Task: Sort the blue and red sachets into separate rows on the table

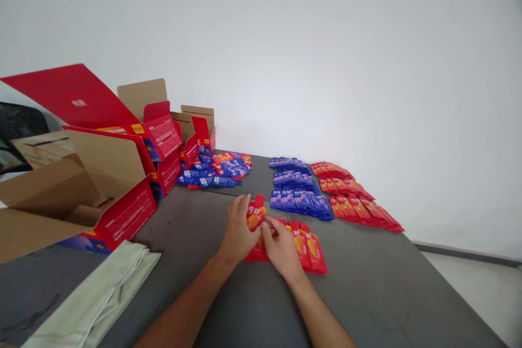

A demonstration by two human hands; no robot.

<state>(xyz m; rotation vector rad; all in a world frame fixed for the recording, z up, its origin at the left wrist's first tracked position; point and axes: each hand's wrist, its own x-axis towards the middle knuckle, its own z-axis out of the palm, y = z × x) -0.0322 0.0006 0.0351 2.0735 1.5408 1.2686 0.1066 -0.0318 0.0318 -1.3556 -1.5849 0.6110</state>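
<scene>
In the head view, the left hand [240, 228] pinches a red sachet [255, 214] by its edge, lifted just above the table [379, 288], while the right hand [282, 250] presses loosely curled fingers onto the near end of a fanned row of red sachets [312, 250] lying flat before the person. The sachets look light, thin, flexible and probably slick, so a pinch at a sealed edge should hold best. Blue rows [299, 198], red rows [359, 204] and open boxes [101, 185] lie beyond.
</scene>
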